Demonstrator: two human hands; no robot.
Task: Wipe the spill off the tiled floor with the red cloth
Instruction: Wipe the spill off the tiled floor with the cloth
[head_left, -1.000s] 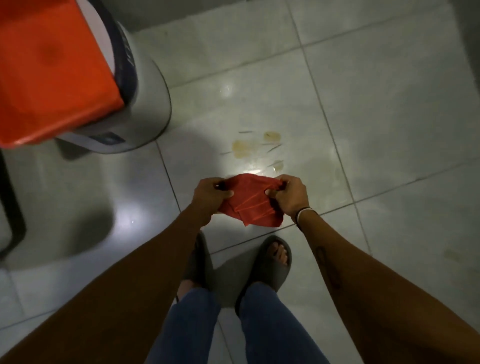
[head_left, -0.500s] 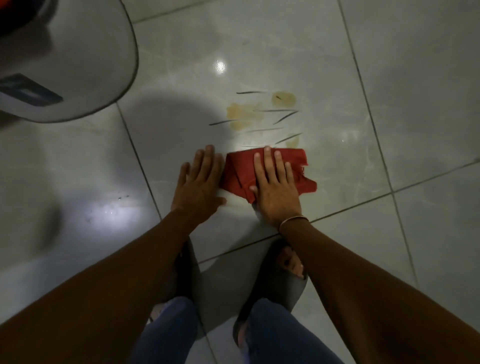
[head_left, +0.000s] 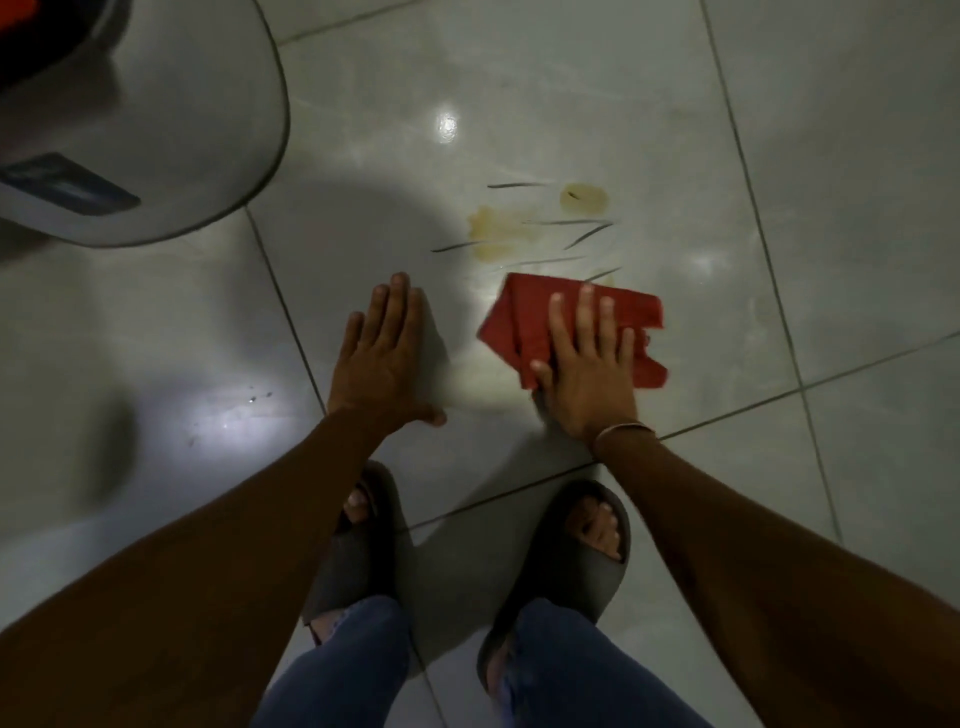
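Note:
A folded red cloth (head_left: 524, 322) lies flat on the pale tiled floor (head_left: 857, 208). My right hand (head_left: 589, 364) presses on it with fingers spread, palm over its near half. Just beyond the cloth is the spill (head_left: 498, 231): yellowish-brown patches, a second blot (head_left: 583, 198) to the right, and several thin dark slivers scattered among them. My left hand (head_left: 384, 358) rests flat on the bare tile to the left of the cloth, fingers together, holding nothing.
A large grey rounded appliance base (head_left: 171, 119) with a dark label stands at the upper left. My feet in dark slides (head_left: 571, 571) are planted just behind my hands. Small dark specks (head_left: 254, 400) dot the tile at left.
The cloth came down from both hands onto the floor. My left hand let go and now sits apart from it; the right hand has slid the cloth slightly right.

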